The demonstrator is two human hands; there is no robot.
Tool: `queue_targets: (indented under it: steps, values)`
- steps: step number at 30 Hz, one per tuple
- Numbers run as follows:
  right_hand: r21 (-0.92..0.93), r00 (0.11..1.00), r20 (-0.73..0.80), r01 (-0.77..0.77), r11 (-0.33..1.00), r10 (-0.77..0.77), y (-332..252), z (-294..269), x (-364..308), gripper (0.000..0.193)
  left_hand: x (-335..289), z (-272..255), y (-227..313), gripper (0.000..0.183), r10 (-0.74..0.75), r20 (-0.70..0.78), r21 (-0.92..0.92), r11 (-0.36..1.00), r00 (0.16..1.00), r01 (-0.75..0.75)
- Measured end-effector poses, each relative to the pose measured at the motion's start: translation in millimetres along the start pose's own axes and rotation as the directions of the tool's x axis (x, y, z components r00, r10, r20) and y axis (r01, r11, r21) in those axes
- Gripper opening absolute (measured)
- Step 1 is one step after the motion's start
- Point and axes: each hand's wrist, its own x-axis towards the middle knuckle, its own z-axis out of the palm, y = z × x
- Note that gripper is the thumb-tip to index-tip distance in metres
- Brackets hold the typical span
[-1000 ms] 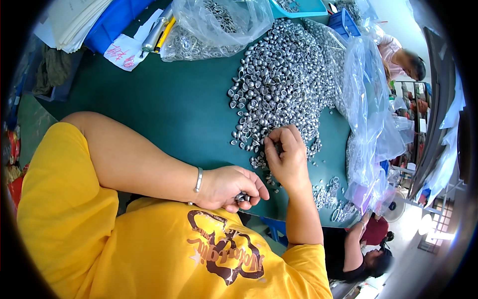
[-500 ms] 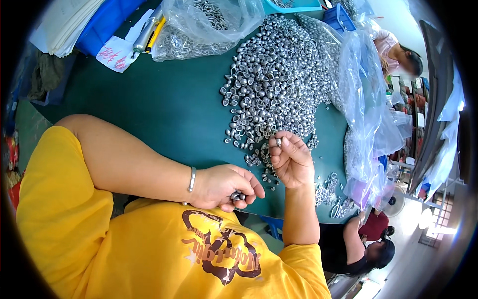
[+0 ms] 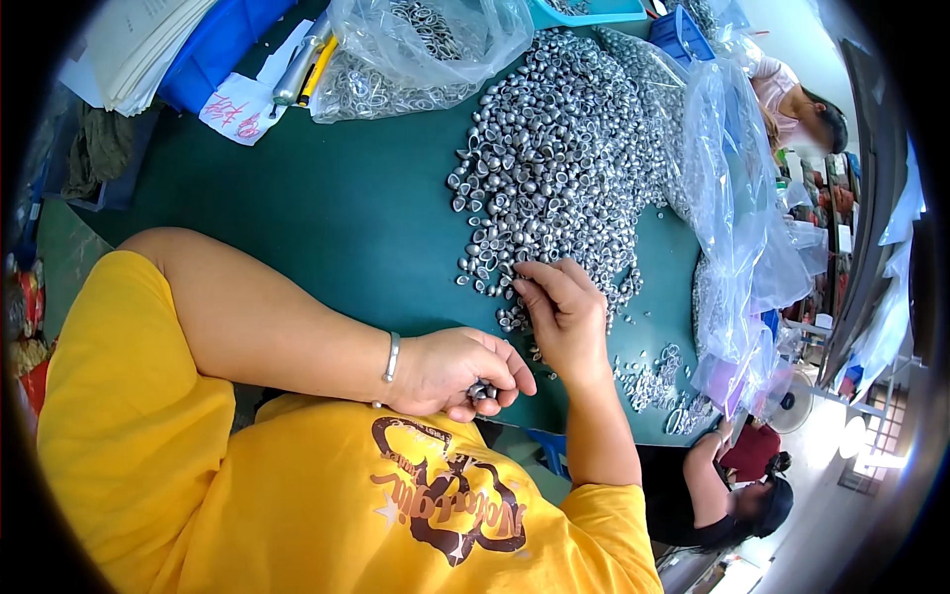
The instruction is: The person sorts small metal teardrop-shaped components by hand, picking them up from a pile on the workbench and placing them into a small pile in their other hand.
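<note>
A big heap of small silver-grey metal pieces point(image 3: 564, 139), rounded and hollow like little cups, is spread over the green table point(image 3: 297, 198). My left hand point(image 3: 450, 372) is near the table's front edge, palm turned inward, its curled fingers holding several metal cups point(image 3: 482, 390). At the heap's near edge is my right hand point(image 3: 566, 315), thumb and forefinger brought together over the loose pieces. What lies between those fingertips is too small to make out.
Clear plastic bags point(image 3: 732, 218) stand along the heap's right. Another bag of metal rings point(image 3: 396, 84) is at the back, beside a yellow-black pen-like tool point(image 3: 317, 71) and a paper note point(image 3: 237, 109). Small loose parts point(image 3: 653, 381) lie front right. Co-workers point(image 3: 727, 500) sit to the right.
My right hand, which was raised with a metal cup pinched upright, has turned over and lowered leftward to the heap's near edge. My left hand stays almost in place, still holding pieces.
</note>
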Motion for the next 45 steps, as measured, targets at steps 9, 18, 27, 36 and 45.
queue_targets:
  steps: [9, 18, 27, 36, 45]
  values:
    - [-0.079, 0.996, -0.012, 0.091, 0.993, -0.092, 2, -1, -3, 0.015, 1, -1, 0, 0.014, 0.002, 0.006, 0.009, 1.0, 1.0, -0.003]
    - [0.901, 0.83, 0.379, -0.432, 0.044, 0.409, 7, -17, -7, 0.012, 2, 0, -1, 0.015, 0.0, -0.003, 0.021, 1.0, 1.0, 0.0]
    - [0.857, 0.853, 0.458, -0.349, -0.378, 0.25, 7, -17, -7, 0.007, 0, -1, 0, 0.015, 0.006, 0.005, 0.026, 1.0, 1.0, -0.006]
    - [0.284, 0.975, 0.048, -0.22, 0.933, 0.215, -7, 4, 8, 0.008, 0, 1, 1, 0.015, -0.009, 0.007, 0.02, 1.0, 1.0, 0.009]
    - [-0.033, 0.997, 0.068, -0.041, 0.999, 0.043, -11, 4, 11, 0.01, 1, 0, 0, 0.016, -0.007, -0.006, 0.014, 1.0, 1.0, 0.007]
